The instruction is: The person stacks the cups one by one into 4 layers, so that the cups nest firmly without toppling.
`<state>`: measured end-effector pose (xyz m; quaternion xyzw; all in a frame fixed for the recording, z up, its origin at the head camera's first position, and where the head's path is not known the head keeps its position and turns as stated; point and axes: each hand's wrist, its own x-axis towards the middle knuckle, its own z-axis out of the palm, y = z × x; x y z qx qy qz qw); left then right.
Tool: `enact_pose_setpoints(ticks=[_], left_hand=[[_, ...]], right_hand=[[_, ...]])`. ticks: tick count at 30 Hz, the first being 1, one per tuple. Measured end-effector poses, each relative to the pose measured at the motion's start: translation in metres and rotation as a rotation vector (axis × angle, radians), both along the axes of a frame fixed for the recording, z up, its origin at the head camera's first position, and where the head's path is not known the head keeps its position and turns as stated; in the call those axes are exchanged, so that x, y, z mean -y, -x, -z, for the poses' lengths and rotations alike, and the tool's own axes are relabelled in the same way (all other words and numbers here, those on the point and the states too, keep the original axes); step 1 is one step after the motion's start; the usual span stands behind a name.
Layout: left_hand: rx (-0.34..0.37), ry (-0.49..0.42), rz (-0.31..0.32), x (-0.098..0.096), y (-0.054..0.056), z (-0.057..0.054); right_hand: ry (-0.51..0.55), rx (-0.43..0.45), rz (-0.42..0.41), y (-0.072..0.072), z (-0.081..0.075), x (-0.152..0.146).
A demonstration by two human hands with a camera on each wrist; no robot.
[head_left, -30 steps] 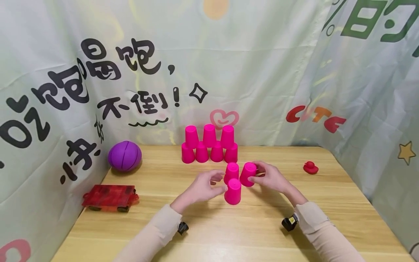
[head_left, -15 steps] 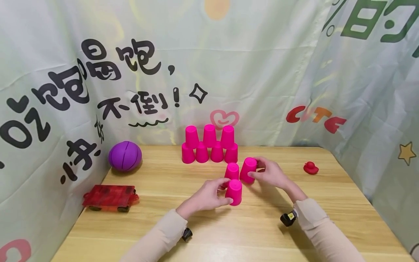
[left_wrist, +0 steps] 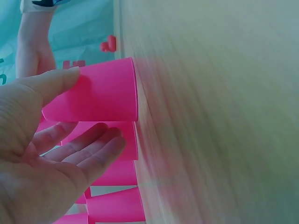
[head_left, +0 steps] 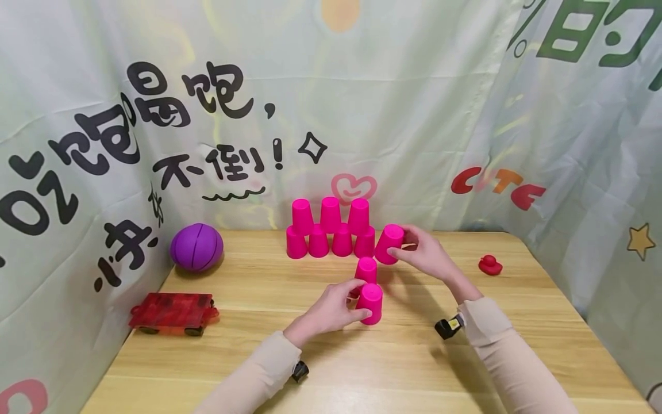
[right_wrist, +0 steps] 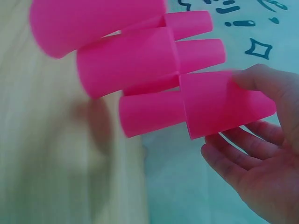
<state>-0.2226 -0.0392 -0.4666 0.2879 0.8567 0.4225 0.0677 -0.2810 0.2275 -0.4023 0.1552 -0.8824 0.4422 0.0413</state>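
My right hand (head_left: 428, 253) holds a bright pink plastic cup (head_left: 389, 245) upside down and slightly tilted, just right of a stacked wall of similar cups. In the right wrist view the thumb lies along one side of this raised cup (right_wrist: 219, 100), and the fingers are on the other. Nearer the front, my left hand (head_left: 331, 309) grips an upside-down pink cup (head_left: 371, 305) between thumb and forefinger; its other fingers show spread in the left wrist view. Another upside-down cup (head_left: 366, 268) stands right behind that one, its lower part partly hidden.
The stacked cups (head_left: 342, 241) form two rows at the back, three above a longer bottom row. At left on the wooden table (head_left: 517, 339) are a purple ball (head_left: 197, 247) and a translucent red wheeled toy (head_left: 173, 313). A small red duck-like toy (head_left: 489, 265) sits at right.
My right hand has lifted its cup up and back, from beside the front cups to the stack's right end. My left hand has moved right and taken hold of the front cup.
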Motion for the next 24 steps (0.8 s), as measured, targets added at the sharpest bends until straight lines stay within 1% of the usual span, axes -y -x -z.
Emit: enact_pose_setpoints(ticks=[3, 7, 10, 13, 18, 24], left_hand=[[0.002, 0.003, -0.006, 0.0, 0.0, 0.0], [0.003, 0.011, -0.013, 0.001, 0.001, 0.001], [0.006, 0.008, -0.014, 0.001, 0.001, 0.001], [0.007, 0.001, -0.015, 0.001, 0.001, 0.002], [0.006, 0.001, -0.015, 0.0, 0.001, 0.003], [0.001, 0.011, -0.02, 0.0, 0.001, 0.003]], right_hand=[[0.026, -0.001, 0.002, 0.003, -0.011, 0.005], [0.055, -0.029, -0.001, 0.009, -0.028, 0.014], [0.068, -0.054, -0.01, 0.015, -0.042, 0.021], [0.076, -0.058, -0.009, 0.022, -0.054, 0.028], [0.078, -0.056, 0.003, 0.036, -0.069, 0.037], [0.077, -0.055, 0.0, 0.051, -0.082, 0.053]])
